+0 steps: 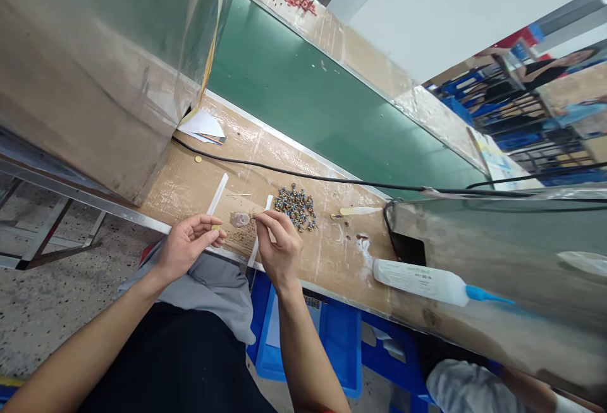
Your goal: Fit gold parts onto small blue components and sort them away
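On the brown table (334,264), a yellow disc (216,228) is pinched by the left hand (187,245) and, seemingly, a tiny piece (253,216) by the right hand (281,245), beside something clear (240,219). Picking seems under way; a steady touch is needed. Farther right, shiny parts (294,206) are heaped.

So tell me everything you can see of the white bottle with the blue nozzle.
The bottle is whitish, apparently plastic, with a rounded shoulder and a tapering blue nozzle. Printing on its side is too small to read. It is toward the right of the bench top, its base near a whitish patch, its nozzle pointing right in the view. Whether it stands or lies is unclear. Neither the left hand nor the right hand touches it.
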A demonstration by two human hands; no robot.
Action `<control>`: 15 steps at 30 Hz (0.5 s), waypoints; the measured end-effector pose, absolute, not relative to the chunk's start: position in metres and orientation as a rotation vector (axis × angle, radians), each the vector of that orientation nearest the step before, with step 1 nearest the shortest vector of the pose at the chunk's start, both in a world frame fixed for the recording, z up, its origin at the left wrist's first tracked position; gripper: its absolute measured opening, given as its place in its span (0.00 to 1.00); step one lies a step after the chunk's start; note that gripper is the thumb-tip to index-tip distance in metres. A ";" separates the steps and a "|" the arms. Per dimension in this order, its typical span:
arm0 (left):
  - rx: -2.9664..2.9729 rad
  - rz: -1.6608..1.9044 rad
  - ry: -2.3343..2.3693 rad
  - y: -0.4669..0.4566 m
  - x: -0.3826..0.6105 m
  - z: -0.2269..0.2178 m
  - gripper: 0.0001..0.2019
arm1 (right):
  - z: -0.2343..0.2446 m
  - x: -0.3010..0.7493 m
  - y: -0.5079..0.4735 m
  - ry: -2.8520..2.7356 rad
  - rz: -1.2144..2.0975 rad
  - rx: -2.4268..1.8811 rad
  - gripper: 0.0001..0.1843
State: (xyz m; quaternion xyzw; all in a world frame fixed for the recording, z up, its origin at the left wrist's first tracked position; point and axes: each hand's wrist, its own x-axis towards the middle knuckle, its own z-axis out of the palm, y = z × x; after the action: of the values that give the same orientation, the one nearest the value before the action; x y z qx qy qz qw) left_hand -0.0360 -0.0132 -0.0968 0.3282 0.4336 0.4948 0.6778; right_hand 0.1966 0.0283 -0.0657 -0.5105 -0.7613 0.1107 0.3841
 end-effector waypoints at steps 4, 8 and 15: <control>0.749 1.104 0.977 -0.013 -0.037 -0.094 0.15 | -0.066 0.197 0.027 -1.928 0.319 -1.305 0.11; 0.752 1.106 0.972 -0.013 -0.037 -0.093 0.15 | -0.067 0.198 0.026 -1.907 0.304 -1.314 0.11; 0.742 1.105 0.991 -0.012 -0.036 -0.093 0.16 | -0.069 0.198 0.025 -1.916 0.314 -1.318 0.11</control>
State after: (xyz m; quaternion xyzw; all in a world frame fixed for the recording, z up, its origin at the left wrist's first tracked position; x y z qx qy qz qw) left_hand -0.0362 -0.0123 -0.0932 0.3298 0.4404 0.4914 0.6751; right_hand 0.1984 0.0251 -0.0690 -0.5179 -0.7528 0.1232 0.3871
